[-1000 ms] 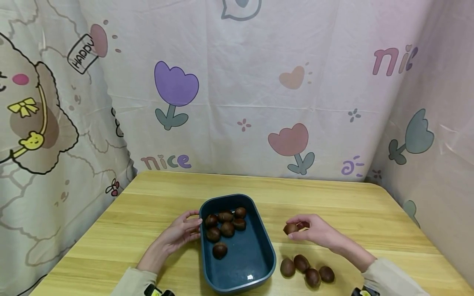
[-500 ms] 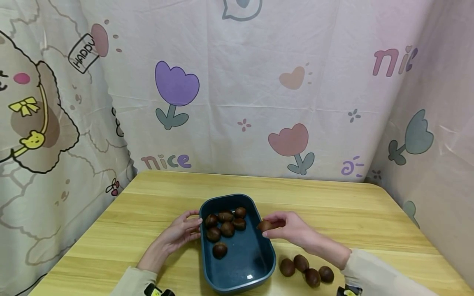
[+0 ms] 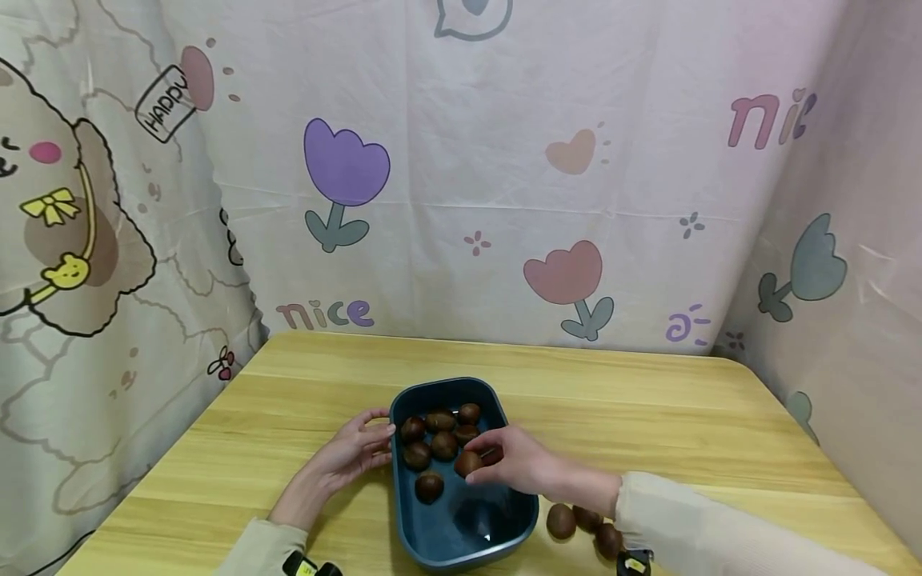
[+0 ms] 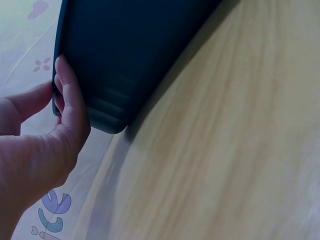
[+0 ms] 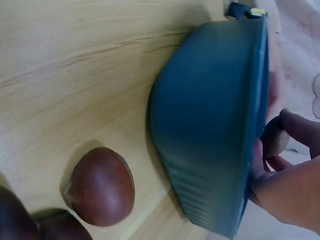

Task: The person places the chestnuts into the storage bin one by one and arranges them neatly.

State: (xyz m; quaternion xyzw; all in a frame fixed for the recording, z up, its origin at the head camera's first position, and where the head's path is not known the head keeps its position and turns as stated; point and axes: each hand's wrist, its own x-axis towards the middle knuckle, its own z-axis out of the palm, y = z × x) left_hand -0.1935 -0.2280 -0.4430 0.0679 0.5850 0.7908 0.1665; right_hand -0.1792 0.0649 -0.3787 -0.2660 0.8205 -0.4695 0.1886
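A deep dark blue plastic container stands on the table, with several brown chestnuts in its far and left part. My left hand holds its left side; in the left wrist view the thumb is at the rim and the fingers lie along the outer wall. Over the inside of the container, my right hand pinches a chestnut between thumb and fingers. The right wrist view shows this chestnut close by the rim, partly hidden by the fingers.
Several loose chestnuts lie on the wooden table to the right of the container, partly covered by the right sleeve. A printed cloth hangs behind the table and at both sides.
My right hand has carried its chestnut leftward from above the table, across the container's right rim, to over its inside. The left hand and the container have stayed in place.
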